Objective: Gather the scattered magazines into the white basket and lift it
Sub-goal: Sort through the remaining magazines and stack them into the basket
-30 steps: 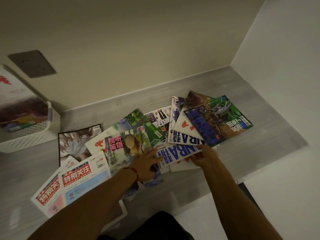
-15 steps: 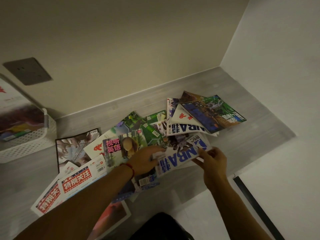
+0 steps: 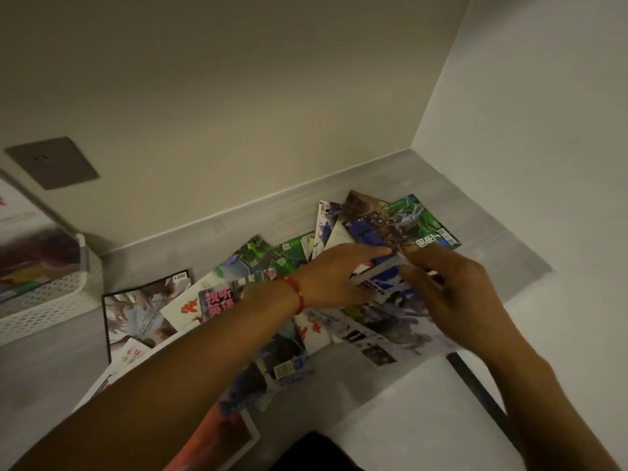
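Magazines [image 3: 258, 300] are lying fanned across the grey counter [image 3: 390, 178] through the middle of the frame, overlapping one another, with a few sliding off the near edge at the lower left. The white basket [image 3: 51, 294] is sitting at the left edge of the frame, well apart from the pile, and it is already carrying at least one magazine standing in it.

I am working both hands at the right end of the spread. My left hand [image 3: 334, 277], the one with the red bracelet [image 3: 296, 294], is reaching across flat and fairly open, fingers pressing on the covers. My right hand [image 3: 452, 283] is closing thumb against fingers on the edge of a blue-and-white magazine [image 3: 380, 278]; that grip looks narrow and pinched on paper, though motion blur is keeping me from telling how many copies it is taking.

To do this step well, I am judging it best to sweep the right-hand cluster, including the green magazine [image 3: 421, 229] at the upper right, toward the centre with the right hand while the left is holding the middle steady, squaring the spines into one stack before lifting. Glossy covers are likely to slip, so I am wanting fingers under the stack and thumbs on top.
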A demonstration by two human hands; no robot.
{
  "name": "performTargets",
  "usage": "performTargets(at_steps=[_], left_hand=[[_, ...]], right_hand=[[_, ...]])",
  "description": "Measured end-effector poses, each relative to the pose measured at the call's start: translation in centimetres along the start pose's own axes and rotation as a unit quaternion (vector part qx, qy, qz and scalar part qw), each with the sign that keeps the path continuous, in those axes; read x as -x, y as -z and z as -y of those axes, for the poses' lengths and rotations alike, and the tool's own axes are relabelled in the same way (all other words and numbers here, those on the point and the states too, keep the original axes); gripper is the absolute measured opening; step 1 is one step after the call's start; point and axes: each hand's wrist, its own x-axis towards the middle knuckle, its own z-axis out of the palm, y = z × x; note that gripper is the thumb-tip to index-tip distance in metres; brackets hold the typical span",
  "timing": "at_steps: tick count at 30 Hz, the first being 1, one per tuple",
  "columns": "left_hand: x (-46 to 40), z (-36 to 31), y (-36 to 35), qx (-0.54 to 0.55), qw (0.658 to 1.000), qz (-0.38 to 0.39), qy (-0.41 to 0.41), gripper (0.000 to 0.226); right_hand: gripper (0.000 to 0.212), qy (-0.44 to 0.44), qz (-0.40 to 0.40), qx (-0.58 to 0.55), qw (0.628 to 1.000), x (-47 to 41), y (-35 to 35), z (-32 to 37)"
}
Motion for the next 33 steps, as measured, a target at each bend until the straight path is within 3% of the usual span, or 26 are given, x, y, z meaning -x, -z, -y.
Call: performTargets(at_steps=[2,3,6,8,10,11,13,14,15,16,18,23,27,31,33], left_hand=[[0.6,0.0,0.3,0.069,0.996,0.039,0.029,0.037],[1.1,0.3,0.2,0.107,0.993,0.019,0.046,0.026],[3.8,2.2,0.0,0.221,0.962,-0.135,0.085,0.014],[6.2,3.7,0.6,0.265,0.927,-0.236,0.125,0.014],[9.2,5.3,1.9,0.286,0.892,-0.314,0.158,0.015],[10.9,6.2,2.6,0.291,0.878,-0.343,0.165,0.016],[14.7,7.6,4.2,0.291,0.86,-0.38,0.177,0.02],[16.7,8.0,5.0,0.295,0.853,-0.389,0.183,0.022],[18.7,8.3,6.0,0.298,0.848,-0.394,0.189,0.023],[20.7,8.7,6.9,0.29,0.847,-0.401,0.197,0.024],[24.9,9.2,8.9,0.251,0.84,-0.424,0.226,0.024],[35.5,11.2,14.2,0.205,0.772,-0.523,0.296,0.026],[42.1,14.1,18.0,0.188,0.727,-0.576,0.323,0.027],[45.7,17.7,21.0,0.069,0.692,-0.603,0.391,0.034],[46.4,19.4,22.1,0.073,0.671,-0.629,0.386,0.031]], right_hand=[[0.018,0.034,0.005,-0.015,0.999,-2.0,0.3,0.6],[0.017,0.038,0.0,-0.023,0.999,-3.1,0.2,0.9],[0.02,0.047,-0.032,-0.014,0.998,-6.4,-1.1,0.4],[0.034,-0.02,-0.077,-0.033,0.996,-8.0,-2.6,-0.7],[0.042,-0.119,-0.089,-0.13,0.98,-8.6,-5.0,-1.1],[0.039,-0.163,-0.055,-0.215,0.961,-8.6,-6.9,-0.9],[0.033,-0.246,0.082,-0.386,0.885,-8.6,-11.7,0.4],[0.035,-0.254,0.164,-0.435,0.848,-8.6,-14.2,1.6],[0.042,-0.224,0.239,-0.44,0.836,-8.6,-16.6,3.1],[0.049,-0.186,0.289,-0.429,0.835,-8.6,-18.9,4.8],[0.042,-0.137,0.32,-0.404,0.846,-9.5,-22.6,8.7],[0.017,-0.058,0.274,-0.349,0.894,-14.8,-27.9,18.4],[0.02,0.064,0.212,-0.226,0.949,-18.8,-31.0,26.7],[0.023,0.082,0.182,-0.187,0.962,-22.1,-33.9,32.4],[0.022,0.079,0.173,-0.184,0.964,-23.3,-35.6,33.8]])
